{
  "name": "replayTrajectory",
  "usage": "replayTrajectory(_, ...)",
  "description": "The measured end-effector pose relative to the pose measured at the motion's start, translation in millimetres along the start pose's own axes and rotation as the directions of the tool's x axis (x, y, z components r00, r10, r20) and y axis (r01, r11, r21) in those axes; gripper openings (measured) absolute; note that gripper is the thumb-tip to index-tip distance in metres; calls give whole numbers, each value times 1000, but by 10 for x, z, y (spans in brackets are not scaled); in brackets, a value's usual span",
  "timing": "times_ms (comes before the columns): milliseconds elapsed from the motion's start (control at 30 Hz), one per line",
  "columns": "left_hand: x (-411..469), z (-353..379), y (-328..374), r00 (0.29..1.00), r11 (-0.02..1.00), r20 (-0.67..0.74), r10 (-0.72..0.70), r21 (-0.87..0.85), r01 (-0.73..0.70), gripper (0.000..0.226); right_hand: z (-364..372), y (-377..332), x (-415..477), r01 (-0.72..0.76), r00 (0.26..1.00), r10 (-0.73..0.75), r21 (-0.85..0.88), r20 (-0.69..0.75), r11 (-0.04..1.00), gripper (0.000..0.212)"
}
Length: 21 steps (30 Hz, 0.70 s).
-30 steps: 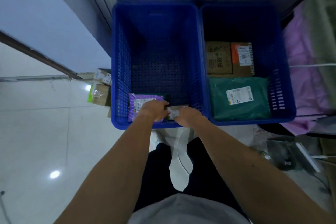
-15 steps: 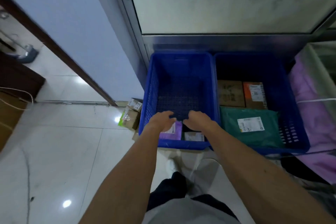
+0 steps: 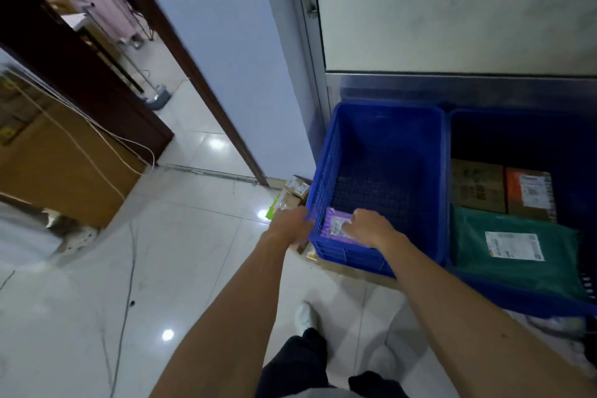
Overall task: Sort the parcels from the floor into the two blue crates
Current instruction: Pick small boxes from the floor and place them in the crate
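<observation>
- A person's white shoe (image 3: 305, 317) stood on the pale tiled floor (image 3: 181, 262), nearest the head camera, below two bare forearms reaching forward.
- The left hand (image 3: 288, 227) sat outside the near left corner of the left blue crate (image 3: 324, 178), its fingers against the corner; whether they gripped the crate or lay loose could not be told.
- The right hand (image 3: 371, 225) reached over the near rim into the same crate, its fingers bent down onto a purple parcel (image 3: 332, 229). Whether they pinched it or merely touched it was not clear.
- The purple parcel, with a white label, lay on the crate's floor in the near left corner.
- The right blue crate (image 3: 517, 296) stood touching the first, holding a green mailer (image 3: 478, 245) at the front.
- Behind the mailer, a brown box (image 3: 477, 186) and an orange-and-brown box (image 3: 529, 194) sat side by side.
- Small cardboard parcels (image 3: 295, 187) remained on the floor just beside the left crate, against the blue-grey wall (image 3: 232, 52).
</observation>
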<state>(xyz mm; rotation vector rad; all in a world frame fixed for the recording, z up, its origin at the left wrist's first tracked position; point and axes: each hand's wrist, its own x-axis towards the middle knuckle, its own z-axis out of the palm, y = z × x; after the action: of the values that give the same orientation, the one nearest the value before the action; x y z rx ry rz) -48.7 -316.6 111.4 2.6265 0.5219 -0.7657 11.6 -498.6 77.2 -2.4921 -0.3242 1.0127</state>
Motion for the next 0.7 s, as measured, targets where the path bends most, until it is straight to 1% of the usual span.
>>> replayTrajectory(100, -54, -57, -266, 999, 999, -40, -34, -33, 32, 42, 179, -185, 64, -25, 1000, 25, -36, -1, 999, 56)
replayTrajectory(133, -65, -82, -369, 998, 999, -50, -39, -40, 37, 41, 244, -268, 93, -27, 1000, 27, -44, -8, 999, 58)
replayTrajectory(167, -59, -99, -489, 997, 998, -62, -46, -49, 43, 42, 291, -374, 105, -22, 1000, 22, -51, 4, 998, 54)
replayTrajectory(267, 19, -130, -881, 994, 992, -69, -84, -105, 76, 44, 455, -694, 170, 8, 999, -5, -67, 34, 998, 29)
replayTrajectory(333, 108, -164, -1148, 994, 986, -57, -95, -142, 86, 44, 609, -910, 270, 2, 999, -1, -46, 38, 999, 29)
replayTrajectory(400, 254, -202, -1416, 994, 977, -41, -103, -190, 94, 45, 769, -1121, 399, -17, 999, 18, -21, 39, 1000, 24)
replayTrajectory(533, 646, -320, -1972, 995, 964, 16, -94, -250, 95, 46, 1044, -1568, 659, -68, 997, 69, -33, 45, 997, 23)
replayTrajectory(600, 892, -420, -2212, 996, 960, 39, -78, -268, 86, 45, 1129, -1787, 807, -99, 994, 100, -11, 51, 995, 29)
replayTrajectory(700, 1267, -556, -2479, 996, 962, 82, -25, -270, 46, 45, 1280, -2021, 1064, -186, 982, 184, 46, 39, 981, 42)
